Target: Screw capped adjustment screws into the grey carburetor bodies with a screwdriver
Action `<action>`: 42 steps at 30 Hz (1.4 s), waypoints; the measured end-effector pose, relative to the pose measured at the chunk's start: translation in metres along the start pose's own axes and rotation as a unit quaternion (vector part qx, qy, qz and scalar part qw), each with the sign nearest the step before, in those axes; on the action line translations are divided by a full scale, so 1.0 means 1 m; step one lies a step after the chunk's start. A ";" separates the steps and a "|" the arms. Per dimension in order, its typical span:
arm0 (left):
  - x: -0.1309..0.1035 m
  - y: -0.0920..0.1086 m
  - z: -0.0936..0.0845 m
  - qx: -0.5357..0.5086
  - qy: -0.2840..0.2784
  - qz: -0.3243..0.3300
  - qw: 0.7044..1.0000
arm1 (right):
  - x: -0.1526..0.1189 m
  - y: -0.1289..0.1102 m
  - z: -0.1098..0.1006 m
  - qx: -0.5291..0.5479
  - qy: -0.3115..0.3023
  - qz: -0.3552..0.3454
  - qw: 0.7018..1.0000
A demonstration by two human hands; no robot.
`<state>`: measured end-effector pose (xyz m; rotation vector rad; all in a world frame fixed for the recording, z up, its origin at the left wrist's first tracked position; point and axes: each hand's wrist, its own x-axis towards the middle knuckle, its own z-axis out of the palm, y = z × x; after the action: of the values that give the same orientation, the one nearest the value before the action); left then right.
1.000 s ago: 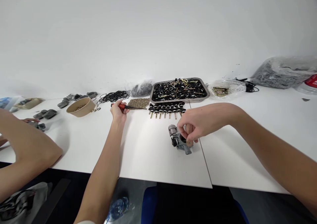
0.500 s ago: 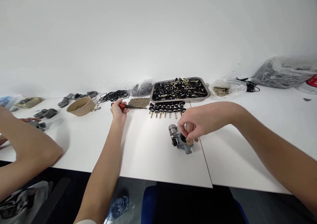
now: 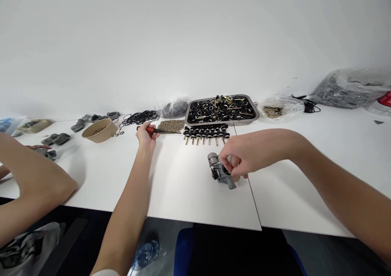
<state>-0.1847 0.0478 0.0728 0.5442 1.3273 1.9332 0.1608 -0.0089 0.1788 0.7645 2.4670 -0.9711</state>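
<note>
My left hand (image 3: pixel 146 138) is closed around a screwdriver (image 3: pixel 157 130) with a red and black handle. Its shaft points right, and the tip lies by the front edge of a patch of small brass pieces (image 3: pixel 171 125). My right hand (image 3: pixel 244 150) is bent down over a grey metal carburetor (image 3: pixel 226 180) lying on the table. Thumb and fingers are pinched at the carburetor's dark round opening. Whatever is between them is hidden. Behind the carburetor stand rows of black plungers with brass stems (image 3: pixel 207 132).
A metal tray (image 3: pixel 258 115) heaped with black and brass parts is at the back. Beside it are plastic bags (image 3: pixel 288 107), black rubber rings (image 3: pixel 139 118) and a beige bowl (image 3: pixel 105 135). Another person's arm (image 3: pixel 36 178) rests at left. A seam (image 3: pixel 255 202) crosses the white table.
My right hand has shifted slightly right and its fingers have turned a little at the carburetor's opening. My left hand and the screwdriver have stayed in place.
</note>
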 end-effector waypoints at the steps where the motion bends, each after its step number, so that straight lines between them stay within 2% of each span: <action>1: 0.000 0.000 0.000 0.000 0.000 0.000 1.000 | 0.000 -0.001 0.001 -0.005 0.003 0.002 1.000; 12: 0.000 0.000 0.002 0.000 0.002 -0.004 1.000 | -0.001 -0.009 0.008 -0.062 0.046 -0.006 0.997; 24: -0.003 0.004 0.001 -0.007 0.001 -0.010 1.000 | 0.001 -0.010 0.008 -0.055 0.047 -0.008 0.997; 31: -0.002 0.008 0.000 -0.021 -0.019 -0.015 0.999 | 0.003 -0.011 0.010 -0.075 0.052 -0.011 0.996; 42: 0.000 0.006 -0.001 -0.029 -0.025 -0.021 0.999 | 0.004 0.005 -0.002 -0.015 0.024 -0.040 0.999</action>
<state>-0.1875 0.0453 0.0780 0.5292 1.2387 1.9057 0.1600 -0.0031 0.1759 0.6904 2.5653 -0.9517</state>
